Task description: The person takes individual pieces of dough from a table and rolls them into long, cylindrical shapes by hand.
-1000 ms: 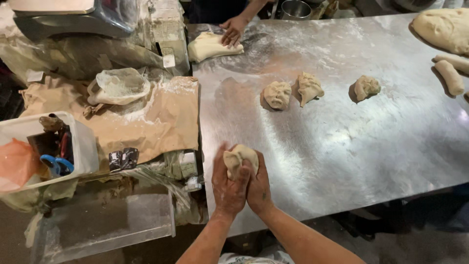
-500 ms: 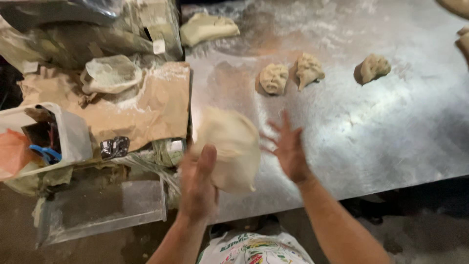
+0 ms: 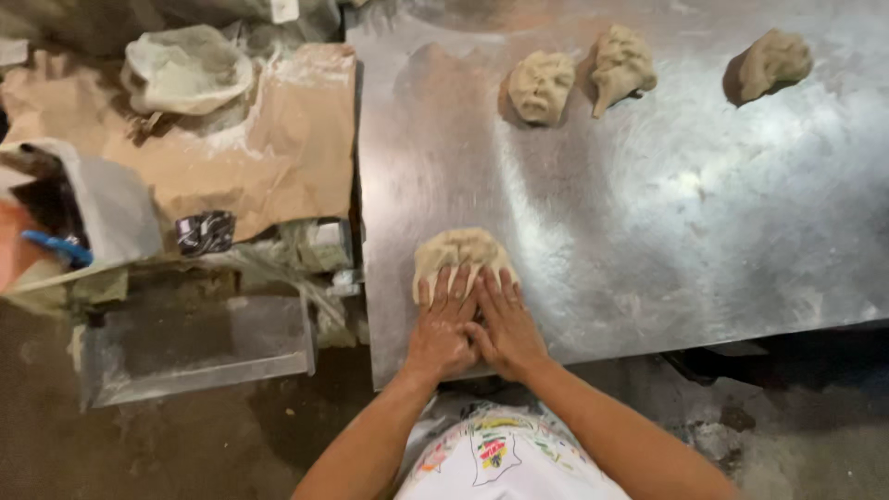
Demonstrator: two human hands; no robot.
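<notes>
A flattened lump of pale dough lies on the floured steel table near its front left corner. My left hand and my right hand lie side by side, fingers spread, fingertips pressing on the near edge of the dough. Neither hand grips it. Three shaped dough pieces sit farther back: one at centre, one beside it, one to the right.
Left of the table lies brown paper dusted with flour, with a crumpled plastic bag on it. A clear plastic tray sits low at the left, and a white container at the far left edge.
The dough was squeezed between both hands, then tossed stretched in the air; now it lies on the table with both hands pressing its near edge. The view has moved closer.
</notes>
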